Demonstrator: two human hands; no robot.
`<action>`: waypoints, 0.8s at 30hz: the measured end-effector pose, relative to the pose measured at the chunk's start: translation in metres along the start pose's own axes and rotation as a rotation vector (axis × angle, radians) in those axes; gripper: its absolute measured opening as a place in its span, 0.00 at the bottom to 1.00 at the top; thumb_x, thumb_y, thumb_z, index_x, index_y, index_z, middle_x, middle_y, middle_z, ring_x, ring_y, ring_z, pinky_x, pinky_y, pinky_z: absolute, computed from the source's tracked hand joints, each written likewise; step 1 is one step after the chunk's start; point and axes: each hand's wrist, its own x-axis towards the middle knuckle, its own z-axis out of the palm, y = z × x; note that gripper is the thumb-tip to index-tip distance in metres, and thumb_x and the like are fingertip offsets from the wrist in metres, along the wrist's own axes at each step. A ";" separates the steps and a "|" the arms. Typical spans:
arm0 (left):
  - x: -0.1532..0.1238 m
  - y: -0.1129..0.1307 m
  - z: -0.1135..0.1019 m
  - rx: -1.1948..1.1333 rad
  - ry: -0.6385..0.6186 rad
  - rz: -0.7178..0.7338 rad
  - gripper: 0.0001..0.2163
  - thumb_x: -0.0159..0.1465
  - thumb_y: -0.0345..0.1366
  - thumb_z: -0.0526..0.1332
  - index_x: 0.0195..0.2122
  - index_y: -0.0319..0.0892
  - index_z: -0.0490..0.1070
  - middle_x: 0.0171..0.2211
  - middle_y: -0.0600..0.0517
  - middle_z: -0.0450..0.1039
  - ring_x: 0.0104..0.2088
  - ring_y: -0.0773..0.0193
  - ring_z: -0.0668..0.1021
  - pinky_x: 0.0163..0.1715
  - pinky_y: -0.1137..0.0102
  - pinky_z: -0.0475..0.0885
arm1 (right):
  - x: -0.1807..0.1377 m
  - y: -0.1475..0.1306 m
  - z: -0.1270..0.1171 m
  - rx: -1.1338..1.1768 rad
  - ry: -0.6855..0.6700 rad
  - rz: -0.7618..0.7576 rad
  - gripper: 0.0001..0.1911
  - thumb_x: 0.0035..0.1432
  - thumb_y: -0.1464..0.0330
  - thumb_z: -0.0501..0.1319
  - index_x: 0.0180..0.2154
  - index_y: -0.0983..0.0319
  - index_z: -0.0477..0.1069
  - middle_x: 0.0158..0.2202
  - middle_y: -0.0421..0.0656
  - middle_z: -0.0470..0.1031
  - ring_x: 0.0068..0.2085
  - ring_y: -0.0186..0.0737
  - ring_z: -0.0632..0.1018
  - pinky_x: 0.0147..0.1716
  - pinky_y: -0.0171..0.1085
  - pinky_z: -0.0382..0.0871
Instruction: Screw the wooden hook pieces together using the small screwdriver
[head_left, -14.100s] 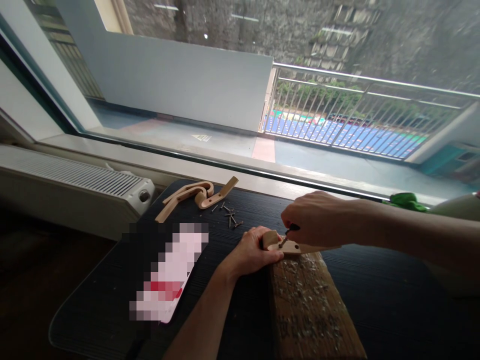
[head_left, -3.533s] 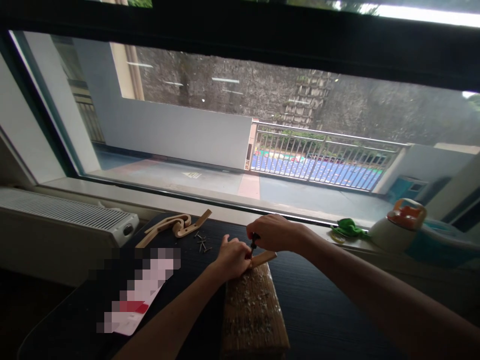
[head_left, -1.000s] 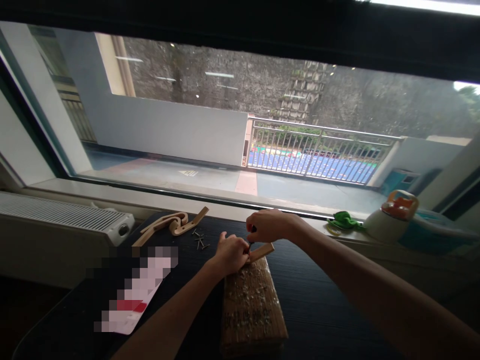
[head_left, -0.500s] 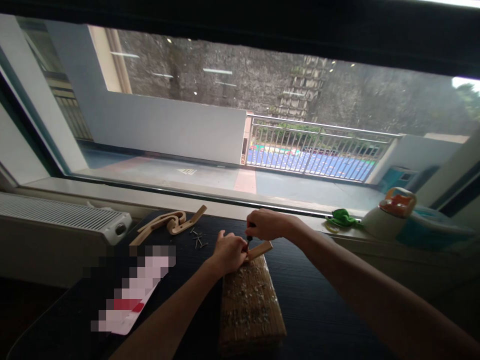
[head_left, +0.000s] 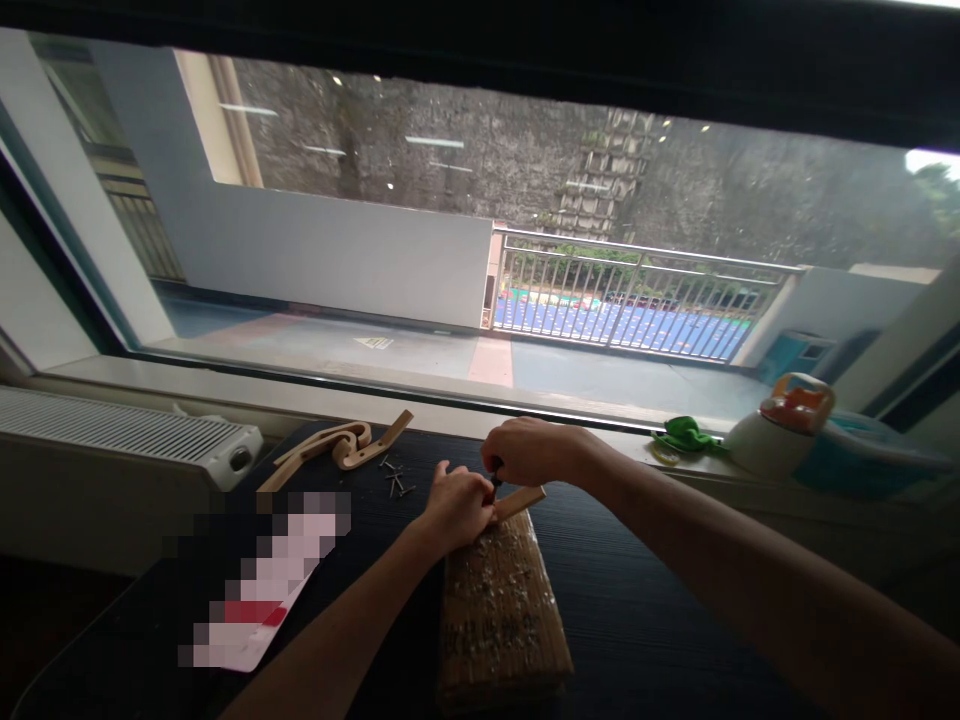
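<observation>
My right hand (head_left: pixel 531 447) is closed around the dark handle of a screwdriver (head_left: pixel 496 479), which points down beside my left fingers. Its tip is hidden. With fingers closed, my left hand (head_left: pixel 461 505) presses a pale wooden piece (head_left: pixel 521 502) onto the far end of a wooden block (head_left: pixel 504 610). Only that piece's straight end shows past the fingers. The block looks wrapped in clear plastic, its top rough and shiny. To the left of my hands, several loose screws (head_left: pixel 396 480) lie on the dark table (head_left: pixel 622 610).
Curved wooden pieces (head_left: pixel 349 445) with holes lie at the table's back left. A pink-and-white blurred item (head_left: pixel 277 580) rests nearer. Beyond stand a radiator (head_left: pixel 135 430) and a window sill with a green cloth-like item (head_left: pixel 684 436) and a white bottle with an orange top (head_left: pixel 772 430).
My right hand has shifted slightly left and turned about the screwdriver handle. The left hand, the wooden piece and the block look unmoved.
</observation>
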 end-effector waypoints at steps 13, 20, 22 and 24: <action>0.000 0.003 -0.004 0.003 -0.014 -0.010 0.09 0.57 0.38 0.59 0.23 0.46 0.76 0.28 0.50 0.78 0.39 0.54 0.76 0.51 0.50 0.54 | -0.001 0.016 0.008 0.050 0.010 0.127 0.17 0.53 0.62 0.56 0.40 0.65 0.75 0.36 0.47 0.77 0.32 0.38 0.73 0.24 0.33 0.58; 0.000 0.003 -0.004 -0.004 -0.022 -0.018 0.09 0.58 0.38 0.59 0.25 0.47 0.77 0.30 0.51 0.79 0.40 0.55 0.75 0.53 0.51 0.53 | -0.005 0.007 -0.009 0.031 -0.003 0.039 0.16 0.50 0.74 0.57 0.41 0.62 0.75 0.39 0.44 0.77 0.37 0.37 0.74 0.28 0.31 0.59; 0.001 0.002 -0.003 -0.003 -0.024 -0.017 0.08 0.57 0.38 0.59 0.25 0.47 0.77 0.29 0.50 0.79 0.40 0.54 0.75 0.53 0.51 0.52 | 0.000 0.008 -0.006 0.031 -0.009 0.028 0.15 0.51 0.75 0.57 0.41 0.63 0.75 0.39 0.44 0.78 0.37 0.37 0.74 0.29 0.32 0.59; 0.001 0.001 -0.002 -0.001 -0.025 -0.014 0.08 0.57 0.38 0.59 0.25 0.47 0.77 0.29 0.50 0.78 0.40 0.54 0.75 0.53 0.51 0.52 | 0.004 0.010 0.000 0.033 -0.007 0.032 0.15 0.52 0.74 0.57 0.41 0.63 0.75 0.39 0.45 0.78 0.37 0.37 0.74 0.29 0.32 0.59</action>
